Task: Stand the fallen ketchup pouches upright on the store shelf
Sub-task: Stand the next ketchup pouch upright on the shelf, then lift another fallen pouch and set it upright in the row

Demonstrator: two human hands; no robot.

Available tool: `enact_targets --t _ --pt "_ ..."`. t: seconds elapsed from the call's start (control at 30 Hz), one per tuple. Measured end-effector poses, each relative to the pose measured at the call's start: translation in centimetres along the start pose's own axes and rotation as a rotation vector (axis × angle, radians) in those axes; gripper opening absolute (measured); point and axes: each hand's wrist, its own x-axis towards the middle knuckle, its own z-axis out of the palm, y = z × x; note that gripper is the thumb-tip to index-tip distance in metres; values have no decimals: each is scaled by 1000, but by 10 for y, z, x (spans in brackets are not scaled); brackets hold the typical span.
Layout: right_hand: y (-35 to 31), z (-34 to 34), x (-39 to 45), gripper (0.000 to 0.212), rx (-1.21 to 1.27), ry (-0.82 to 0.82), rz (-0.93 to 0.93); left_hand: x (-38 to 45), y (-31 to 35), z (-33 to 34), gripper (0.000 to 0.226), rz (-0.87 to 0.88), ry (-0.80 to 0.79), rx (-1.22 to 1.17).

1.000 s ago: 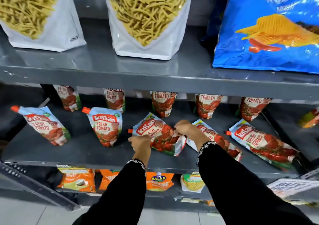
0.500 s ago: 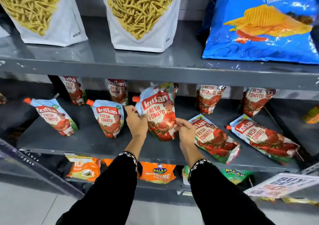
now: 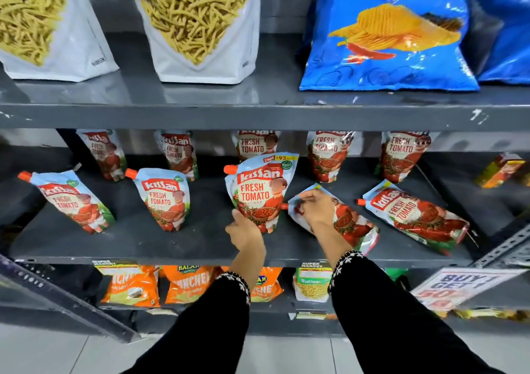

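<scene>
Red and pale-blue ketchup pouches stand on the grey middle shelf (image 3: pixel 200 241). The centre front pouch (image 3: pixel 261 193) is upright, and my left hand (image 3: pixel 243 231) grips its lower left corner. Just to its right a pouch (image 3: pixel 348 226) lies flat, with my right hand (image 3: pixel 314 207) closed over its top end. Another fallen pouch (image 3: pixel 415 216) lies further right, its orange cap pointing left. Two front pouches on the left, one (image 3: pixel 166 198) upright and one (image 3: pixel 71 201) leaning left, stand untouched.
Several upright pouches line the back of the shelf (image 3: pixel 329 155). The shelf above carries white snack bags (image 3: pixel 198 29) and a blue chip bag (image 3: pixel 387 35). Orange snack packets (image 3: pixel 132 284) sit on the shelf below. A promo sign (image 3: pixel 459 287) hangs at the lower right.
Both hands lifted the centre pouch from lying flat to upright. My right hand then let go and moved right onto the neighbouring fallen pouch, while my left hand slid down to the upright pouch's base.
</scene>
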Motion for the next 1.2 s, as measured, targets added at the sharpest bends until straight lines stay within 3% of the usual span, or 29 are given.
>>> enact_targets --t 0.13,0.27,0.4,0.57,0.67,0.77,0.83,0.9,0.97,1.1,1.2 --pt "4 -59 24 27 -408 130 -46 -20 -31 37 53 -78 -172 99" --pt "23 -107 48 31 -775 -154 103 -38 -52 76 48 -173 -323 239" --pt "38 -126 62 9 -490 -369 258 -49 -67 106 51 -79 -184 426" --pt "53 -141 65 23 -172 -286 268 -71 -69 119 33 214 -30 446" --pt "61 -151 59 42 222 -277 193 -88 -62 124 25 454 -40 422" --pt "60 -160 55 36 400 -266 61 -99 -48 125 17 701 -109 418" --pt "59 -159 54 30 417 -230 37 -98 -41 126 12 753 -168 444" --pt "61 -158 55 22 365 -183 60 -97 -39 126 7 748 -198 520" --pt "63 -162 58 29 302 -164 85 -97 -45 126 12 699 -176 570" --pt "53 -185 66 38 190 -101 28 -106 -69 134 49 395 -66 548" --pt "49 -220 81 38 -129 79 -82 -122 -98 146 48 133 -166 391"
